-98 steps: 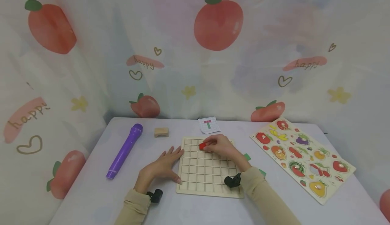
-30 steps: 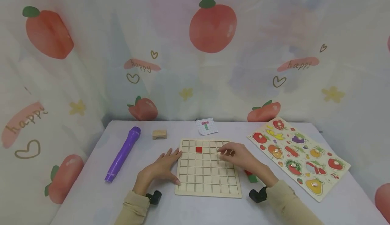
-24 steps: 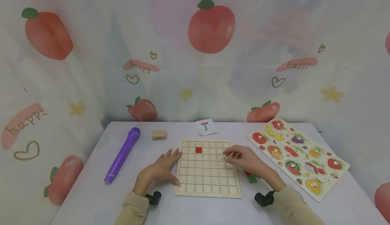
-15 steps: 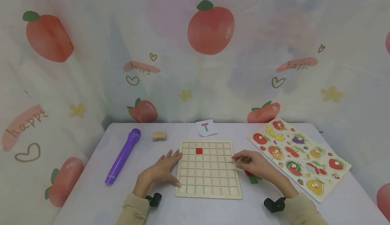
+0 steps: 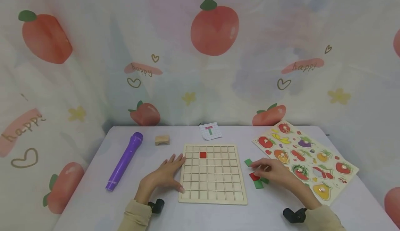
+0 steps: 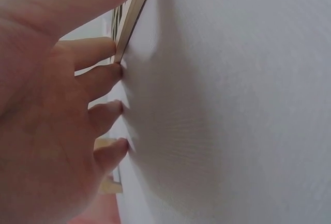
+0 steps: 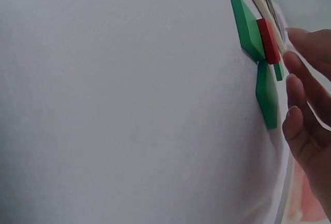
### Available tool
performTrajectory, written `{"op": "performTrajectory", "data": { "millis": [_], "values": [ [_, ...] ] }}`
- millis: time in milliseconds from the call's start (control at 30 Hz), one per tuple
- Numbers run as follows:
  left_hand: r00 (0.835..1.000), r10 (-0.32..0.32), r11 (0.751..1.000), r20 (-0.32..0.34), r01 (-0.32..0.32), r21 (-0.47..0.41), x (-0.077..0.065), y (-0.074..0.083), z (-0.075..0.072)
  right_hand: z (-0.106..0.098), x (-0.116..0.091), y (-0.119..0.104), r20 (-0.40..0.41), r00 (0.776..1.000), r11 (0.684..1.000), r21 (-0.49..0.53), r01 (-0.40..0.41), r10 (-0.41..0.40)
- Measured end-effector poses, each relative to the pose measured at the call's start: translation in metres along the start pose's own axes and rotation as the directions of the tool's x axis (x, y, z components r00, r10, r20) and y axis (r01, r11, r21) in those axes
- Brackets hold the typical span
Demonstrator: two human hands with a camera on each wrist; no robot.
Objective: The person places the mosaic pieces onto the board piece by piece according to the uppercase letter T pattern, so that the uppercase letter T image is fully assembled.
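Observation:
My left hand (image 5: 164, 175) rests at the left edge of a wooden grid board (image 5: 212, 197), fingers spread and thumb by the edge. In the left wrist view its fingertips (image 6: 117, 71) meet the tabletop beside the board. A red square tile (image 5: 203, 155) lies in a cell near the board's top. To the right of the board, my right hand (image 5: 275, 171) hovers over loose tiles with fingers loosely bent, holding nothing. Its thumb overlaps a loose red tile (image 5: 253, 177). Around that are green tiles (image 7: 266, 97), one green tile (image 5: 248, 162) by the index fingertip; another is partly hidden.
A paper card (image 5: 210, 131) with a red-and-green T pattern lies behind the board. A fruit puzzle board (image 5: 307, 154) lies at the right. At the left are a purple microphone-shaped stick (image 5: 123, 163) and a small wooden arch block (image 5: 162, 140).
The red tile my right hand was pinching now lies in a board cell. That hand has moved right and down off the board to the loose tiles. My left hand stays put.

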State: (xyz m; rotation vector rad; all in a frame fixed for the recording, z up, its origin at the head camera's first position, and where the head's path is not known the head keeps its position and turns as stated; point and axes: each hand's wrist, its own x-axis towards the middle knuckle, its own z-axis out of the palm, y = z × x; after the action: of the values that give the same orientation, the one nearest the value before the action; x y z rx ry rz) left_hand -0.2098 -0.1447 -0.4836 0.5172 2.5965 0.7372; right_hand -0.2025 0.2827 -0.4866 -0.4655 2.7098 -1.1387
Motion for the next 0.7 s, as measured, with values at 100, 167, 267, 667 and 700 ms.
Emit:
{"op": "performTrajectory", "data": {
  "millis": [100, 167, 267, 667, 700],
  "values": [
    [1.000, 0.001, 1.000, -0.004, -0.001, 0.005, -0.001, 0.000, 0.000, -0.001, -0.003, 0.006, 0.017, 1.000, 1.000, 0.020, 0.012, -0.013],
    [1.000, 0.003, 1.000, -0.006, -0.003, 0.007, -0.002, 0.001, -0.001, -0.002, -0.003, 0.008, 0.030, 1.000, 1.000, 0.029, 0.009, -0.010],
    [1.000, 0.002, 1.000, -0.007, -0.002, 0.008, -0.003, 0.002, -0.002, -0.003, -0.003, 0.011, 0.046, 0.999, 1.000, 0.026, 0.009, -0.010],
    [1.000, -0.008, 1.000, -0.001, 0.008, 0.010, -0.003, 0.004, -0.002, -0.005, -0.004, 0.015, 0.117, 0.992, 0.998, 0.029, 0.053, -0.056],
    [1.000, -0.007, 1.000, -0.002, 0.007, 0.009, -0.003, 0.004, -0.002, -0.005, -0.003, 0.015, 0.120, 0.991, 0.998, 0.031, 0.055, -0.058]
  ]
}}
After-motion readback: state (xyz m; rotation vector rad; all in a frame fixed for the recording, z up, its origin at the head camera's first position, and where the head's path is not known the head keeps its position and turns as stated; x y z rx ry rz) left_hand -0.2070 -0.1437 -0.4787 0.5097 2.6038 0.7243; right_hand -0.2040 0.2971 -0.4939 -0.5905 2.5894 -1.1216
